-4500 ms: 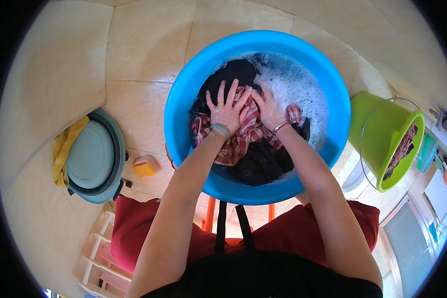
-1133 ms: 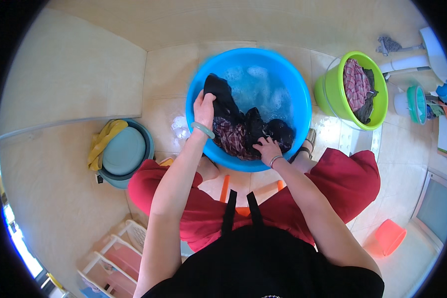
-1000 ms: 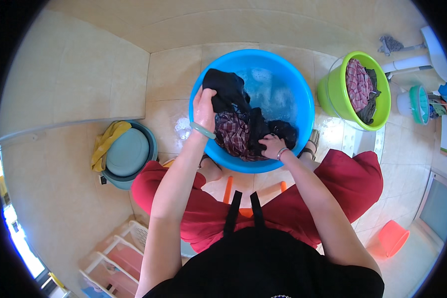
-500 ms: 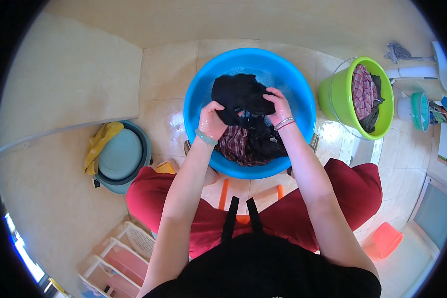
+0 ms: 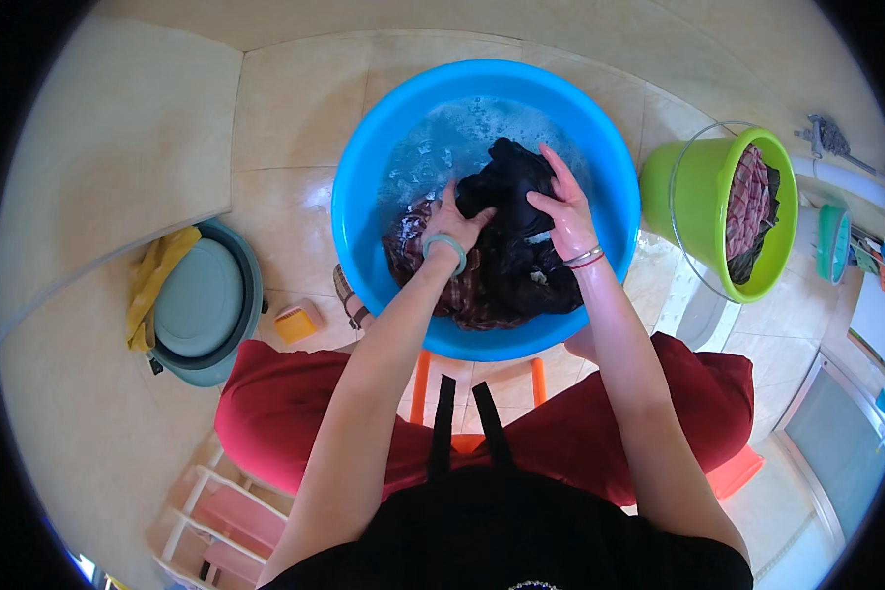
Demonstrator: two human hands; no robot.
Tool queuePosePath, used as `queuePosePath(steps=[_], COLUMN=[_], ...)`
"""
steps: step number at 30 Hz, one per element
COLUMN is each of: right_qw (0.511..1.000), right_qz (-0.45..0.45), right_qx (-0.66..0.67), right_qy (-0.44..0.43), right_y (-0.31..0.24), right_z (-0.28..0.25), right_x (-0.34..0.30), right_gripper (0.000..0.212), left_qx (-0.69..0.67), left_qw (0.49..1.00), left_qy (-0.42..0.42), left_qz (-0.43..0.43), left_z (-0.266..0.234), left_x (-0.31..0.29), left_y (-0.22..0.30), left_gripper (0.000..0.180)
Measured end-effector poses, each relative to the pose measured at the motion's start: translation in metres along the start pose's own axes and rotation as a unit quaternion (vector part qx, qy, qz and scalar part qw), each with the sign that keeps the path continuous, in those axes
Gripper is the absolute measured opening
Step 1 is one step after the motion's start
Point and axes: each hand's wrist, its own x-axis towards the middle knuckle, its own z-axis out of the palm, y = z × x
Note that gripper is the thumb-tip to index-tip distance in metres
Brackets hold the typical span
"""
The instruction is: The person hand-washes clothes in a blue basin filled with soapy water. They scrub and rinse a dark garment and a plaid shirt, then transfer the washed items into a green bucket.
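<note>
A bunched black garment (image 5: 523, 177) lies between my hands in a large blue basin (image 5: 356, 147). My left hand (image 5: 454, 221), wearing a pale green bangle, has its thumb and fingers around the garment's left end; some fingertips are hidden. Touching the other side is my right hand (image 5: 567, 208), fingers stretched and thumb apart, with bracelets at the wrist. Below them, a wet maroon checked cloth (image 5: 482, 303) and more dark cloth (image 5: 536, 280) are heaped at the near side. Sudsy water (image 5: 442, 133) covers the far part of the basin.
At right stands a green bucket (image 5: 680, 182) with clothes inside. Grey-blue basins (image 5: 206, 295) with a yellow cloth (image 5: 157, 275) stand at left. A small yellow-orange item (image 5: 297, 323) sits near my foot. An orange stool (image 5: 420, 388) is beneath me; a pink-and-white rack (image 5: 236, 521) is lower left.
The garment, earlier spread between both hands, is now bunched and farther right. My left hand has moved right, and the right hand's fingers have straightened. The view has shifted slightly.
</note>
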Motion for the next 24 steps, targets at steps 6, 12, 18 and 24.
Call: queuePosePath(steps=[6,12,18,24], right_qw=[0.957,0.886,0.885,0.734], right_qz=[-0.026,0.053,0.094,0.263], right_qx=[-0.277,-0.373,-0.396,-0.584], right_qy=[0.084,0.271,0.225,0.227], right_y=[0.040,0.093,0.151,0.144], right_z=[-0.056,-0.093,-0.066,-0.053], right_x=[0.033,0.041,0.059,0.095], right_gripper=[0.065,0.069,0.084,0.052], left_qx=[-0.633,-0.599,-0.011,-0.038], left_qw=[0.751,0.766,0.984,0.990], left_qy=[0.029,0.072,0.169,0.070], left_qz=[-0.186,-0.224,0.049,-0.115], left_z=[0.007,0.012,-0.016,-0.012], left_x=[0.033,0.039,0.046,0.115], left_y=[-0.054,-0.079,-0.022,-0.059], left_gripper=[0.027,0.049,0.073,0.066])
